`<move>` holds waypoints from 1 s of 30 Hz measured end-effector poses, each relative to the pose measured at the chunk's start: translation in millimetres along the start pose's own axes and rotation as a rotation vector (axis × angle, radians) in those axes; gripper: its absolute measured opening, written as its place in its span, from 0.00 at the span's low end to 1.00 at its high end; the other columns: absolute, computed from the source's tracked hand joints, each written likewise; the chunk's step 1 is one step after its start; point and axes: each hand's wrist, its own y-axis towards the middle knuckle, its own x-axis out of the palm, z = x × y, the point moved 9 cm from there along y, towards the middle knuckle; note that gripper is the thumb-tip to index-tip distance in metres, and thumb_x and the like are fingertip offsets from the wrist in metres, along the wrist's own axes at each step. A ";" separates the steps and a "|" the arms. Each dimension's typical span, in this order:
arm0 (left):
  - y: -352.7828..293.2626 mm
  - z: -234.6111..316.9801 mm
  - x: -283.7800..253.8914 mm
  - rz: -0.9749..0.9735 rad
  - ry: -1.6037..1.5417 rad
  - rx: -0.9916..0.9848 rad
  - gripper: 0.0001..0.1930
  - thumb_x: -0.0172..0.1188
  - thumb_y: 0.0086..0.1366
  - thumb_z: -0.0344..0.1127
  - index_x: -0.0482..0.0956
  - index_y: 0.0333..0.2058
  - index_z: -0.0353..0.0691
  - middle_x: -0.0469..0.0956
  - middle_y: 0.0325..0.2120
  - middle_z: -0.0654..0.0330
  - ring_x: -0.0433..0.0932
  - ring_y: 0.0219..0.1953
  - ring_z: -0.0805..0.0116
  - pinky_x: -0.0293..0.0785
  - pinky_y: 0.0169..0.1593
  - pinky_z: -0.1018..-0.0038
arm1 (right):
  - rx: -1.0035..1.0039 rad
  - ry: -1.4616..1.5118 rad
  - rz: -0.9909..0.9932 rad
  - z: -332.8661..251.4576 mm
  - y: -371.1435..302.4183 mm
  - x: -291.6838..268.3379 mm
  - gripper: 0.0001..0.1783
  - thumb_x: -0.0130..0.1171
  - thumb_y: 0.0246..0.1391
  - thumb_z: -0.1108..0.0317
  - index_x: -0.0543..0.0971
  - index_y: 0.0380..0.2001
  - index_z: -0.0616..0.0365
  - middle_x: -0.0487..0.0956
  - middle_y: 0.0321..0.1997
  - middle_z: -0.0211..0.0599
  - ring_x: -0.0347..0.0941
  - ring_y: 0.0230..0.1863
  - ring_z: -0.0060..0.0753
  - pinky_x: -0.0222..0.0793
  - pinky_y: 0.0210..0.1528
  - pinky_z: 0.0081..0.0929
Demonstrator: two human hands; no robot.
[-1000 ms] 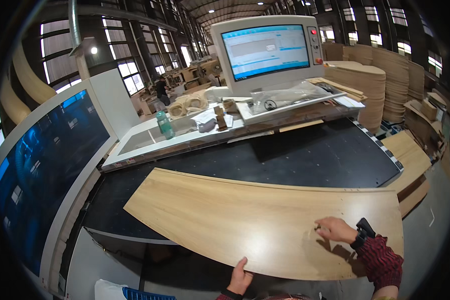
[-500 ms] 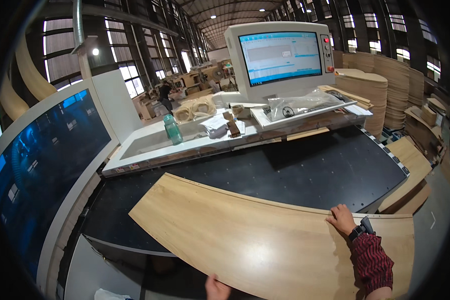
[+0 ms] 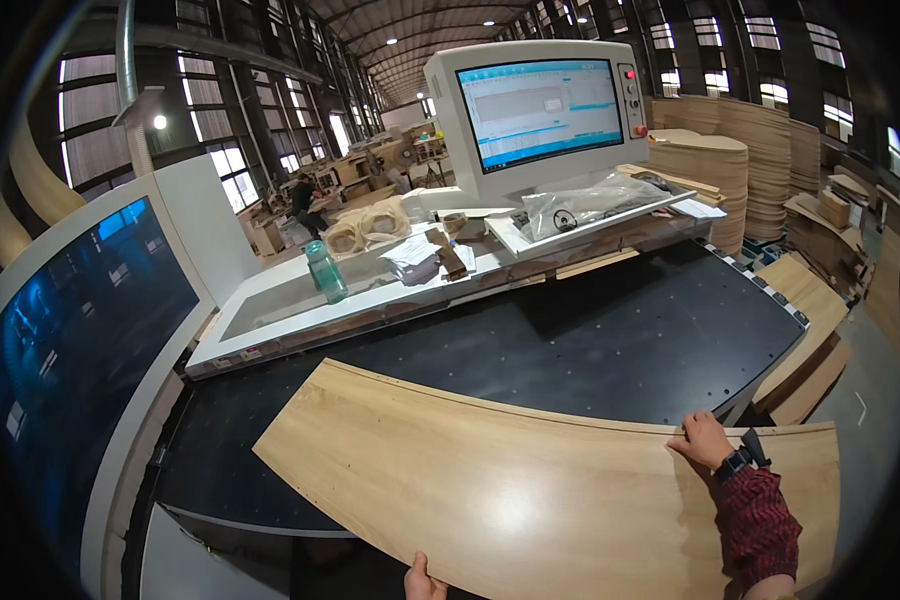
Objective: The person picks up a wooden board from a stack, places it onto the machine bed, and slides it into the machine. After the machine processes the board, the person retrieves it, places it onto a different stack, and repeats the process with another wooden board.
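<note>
A large light wooden panel [image 3: 530, 490] lies flat on the black machine table [image 3: 610, 340], reaching past its near edge. My right hand [image 3: 703, 440] rests on the panel's far edge at the right, fingers curled over it; a watch and a red checked sleeve show at the wrist. My left hand [image 3: 422, 582] touches the panel's near edge at the bottom of the picture, only partly in view.
Behind the table a white console carries a monitor [image 3: 545, 110], a green bottle [image 3: 325, 272], tape rolls and bagged parts. Stacks of wooden panels [image 3: 760, 160] stand at the right, more boards [image 3: 810, 340] beside the table. A blue-windowed machine housing [image 3: 80, 330] stands left.
The panel has slid toward me and to the right across the black table. My right hand moved along with its far edge, and my left hand dropped lower in the picture.
</note>
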 end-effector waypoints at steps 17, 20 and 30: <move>30.5 39.7 1.0 -0.124 -0.383 -0.265 0.19 0.50 0.60 0.30 0.61 0.49 0.31 0.68 0.45 0.55 0.68 0.47 0.66 0.66 0.52 0.68 | 0.294 0.142 -0.248 28.8 -63.2 24.9 0.28 0.40 0.53 0.44 0.78 0.22 0.56 0.76 0.22 0.47 0.72 0.27 0.51 0.65 0.30 0.43; 16.6 51.3 19.2 -0.249 0.265 0.105 0.19 0.52 0.58 0.25 0.61 0.49 0.30 0.68 0.44 0.54 0.68 0.46 0.67 0.65 0.52 0.70 | 0.347 0.131 -0.224 45.7 -93.5 18.9 0.29 0.39 0.53 0.43 0.78 0.21 0.55 0.76 0.21 0.46 0.72 0.26 0.50 0.65 0.29 0.42; 1.8 -27.9 62.2 -0.592 0.404 0.362 0.24 0.58 0.55 0.30 0.62 0.48 0.23 0.68 0.44 0.41 0.69 0.46 0.57 0.64 0.51 0.66 | 0.538 0.009 -0.008 121.4 -237.7 -114.7 0.31 0.36 0.55 0.41 0.74 0.16 0.56 0.73 0.16 0.44 0.70 0.21 0.50 0.63 0.23 0.41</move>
